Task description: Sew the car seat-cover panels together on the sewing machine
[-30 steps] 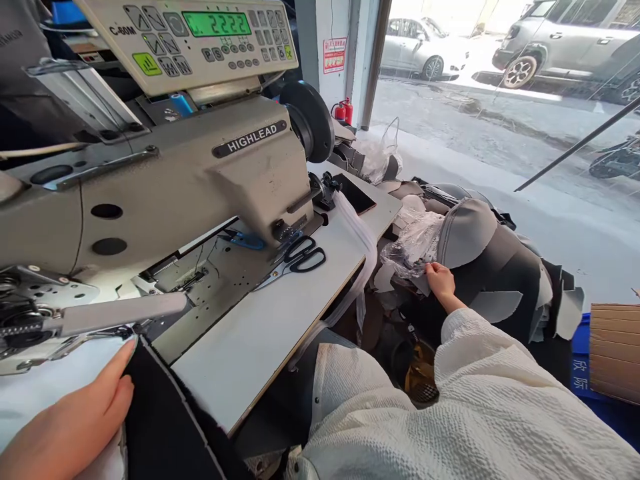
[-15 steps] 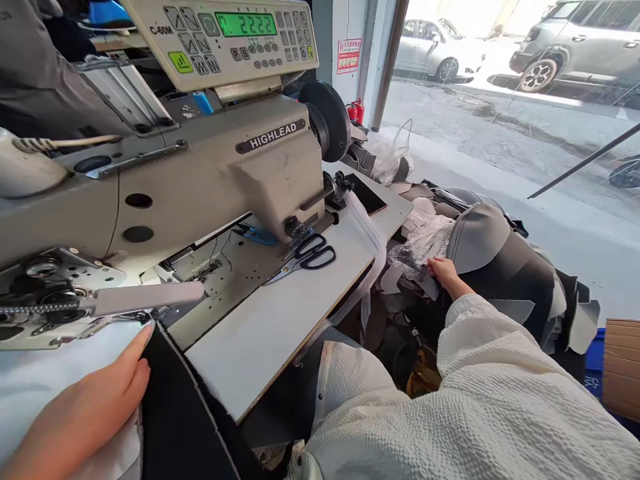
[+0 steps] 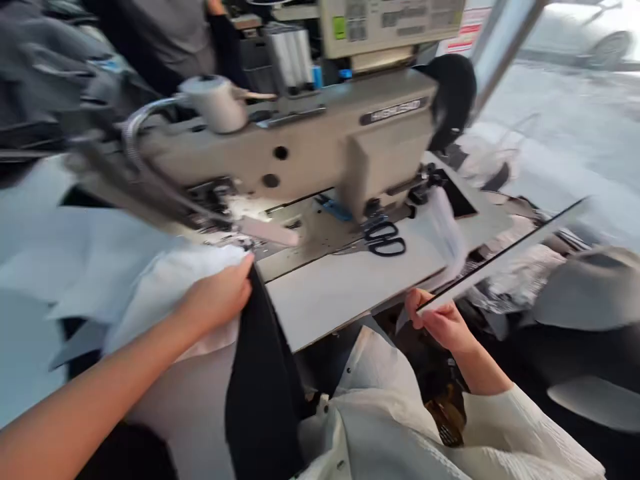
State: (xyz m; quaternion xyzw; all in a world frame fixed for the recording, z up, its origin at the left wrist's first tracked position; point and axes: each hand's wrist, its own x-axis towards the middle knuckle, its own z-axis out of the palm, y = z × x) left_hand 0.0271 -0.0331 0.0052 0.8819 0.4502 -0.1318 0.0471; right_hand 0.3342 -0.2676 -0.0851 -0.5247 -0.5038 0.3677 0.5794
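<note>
My left hand (image 3: 223, 293) is closed at the seam edge of a fabric piece, white cloth (image 3: 165, 273) on one side and a black panel (image 3: 260, 393) on the other. Its fingertips are just in front of the needle area of a sewing machine (image 3: 320, 147); the underside of the grip is hidden. Off the table's front edge, my right hand (image 3: 445, 327) pinches the near end of a long thin strip (image 3: 505, 257), pale with a dark edge. The strip slants up and away to the right. Motion blur hides its material.
Black-handled scissors (image 3: 385, 240) and blue thread snips (image 3: 334, 208) lie on the white table (image 3: 320, 300). A white tape (image 3: 447, 230) hangs over its right end. Cut grey pieces (image 3: 590, 293) and clear plastic are heaped at right. Another person (image 3: 175, 40) is behind the machine.
My right hand has come in from the scrap heap toward the table and now holds the strip. The view has swung left. My left hand remains on the fabric by the needle.
</note>
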